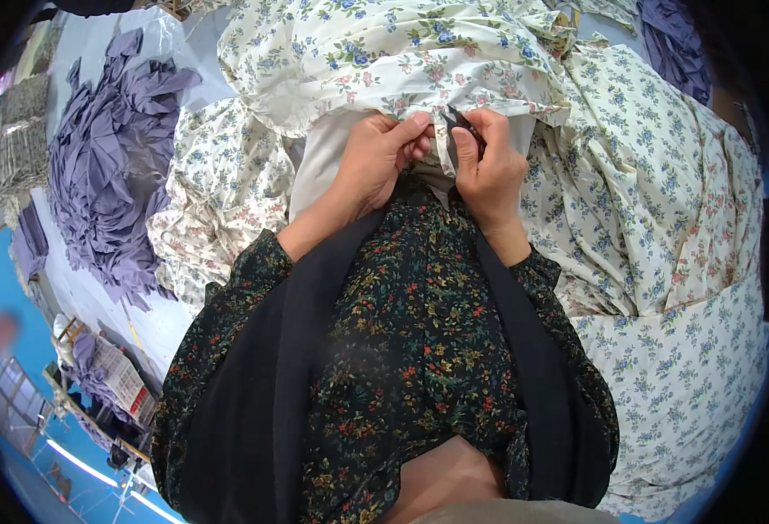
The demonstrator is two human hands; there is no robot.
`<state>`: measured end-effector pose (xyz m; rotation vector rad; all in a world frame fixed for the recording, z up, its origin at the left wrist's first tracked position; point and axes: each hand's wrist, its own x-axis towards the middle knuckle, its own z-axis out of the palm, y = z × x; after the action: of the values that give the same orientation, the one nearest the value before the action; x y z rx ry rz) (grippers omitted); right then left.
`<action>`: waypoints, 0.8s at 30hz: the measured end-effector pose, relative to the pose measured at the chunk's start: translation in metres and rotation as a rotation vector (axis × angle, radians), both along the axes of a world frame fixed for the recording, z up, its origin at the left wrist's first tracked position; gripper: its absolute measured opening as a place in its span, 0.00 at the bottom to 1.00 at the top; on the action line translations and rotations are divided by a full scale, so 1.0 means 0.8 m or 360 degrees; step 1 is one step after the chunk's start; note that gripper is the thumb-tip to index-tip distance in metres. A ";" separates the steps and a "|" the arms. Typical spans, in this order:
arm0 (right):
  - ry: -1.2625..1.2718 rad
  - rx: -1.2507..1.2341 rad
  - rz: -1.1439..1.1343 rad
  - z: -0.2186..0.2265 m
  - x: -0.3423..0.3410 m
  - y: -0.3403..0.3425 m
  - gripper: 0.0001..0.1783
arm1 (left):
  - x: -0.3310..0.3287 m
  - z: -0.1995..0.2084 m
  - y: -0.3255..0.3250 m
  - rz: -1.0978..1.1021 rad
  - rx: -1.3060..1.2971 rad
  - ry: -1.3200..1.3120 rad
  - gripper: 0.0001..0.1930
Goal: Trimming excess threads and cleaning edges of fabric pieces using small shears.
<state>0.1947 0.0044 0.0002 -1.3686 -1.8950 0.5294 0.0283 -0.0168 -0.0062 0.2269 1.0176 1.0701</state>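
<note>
left hand [374, 162]: closed in a pinch grip on the floral cloth [402, 61] edge, close to the body
right hand [488, 166]: grip closed on small dark snips [460, 120], touching the same edge
farther off: purple cloth [109, 166] is heaped on the bench [96, 306], left

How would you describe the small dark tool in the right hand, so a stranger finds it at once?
Start from the big pile of white floral cloth at the top of the view. At its lower edge, the left hand and right hand pinch one fold. The tool sticks up from the right hand's grip: thin, dark and hard, unlike the pale soft fabric around it.
</note>
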 end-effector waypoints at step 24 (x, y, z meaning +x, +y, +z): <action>0.0824 -0.1071 0.0101 0.005 0.019 0.000 0.14 | -0.004 0.003 0.000 -0.0079 0.0030 0.0058 0.11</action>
<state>0.2099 0.0043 0.0042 -1.3790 -1.3780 1.4928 0.0253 -0.0165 -0.0035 0.2863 1.0298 1.0336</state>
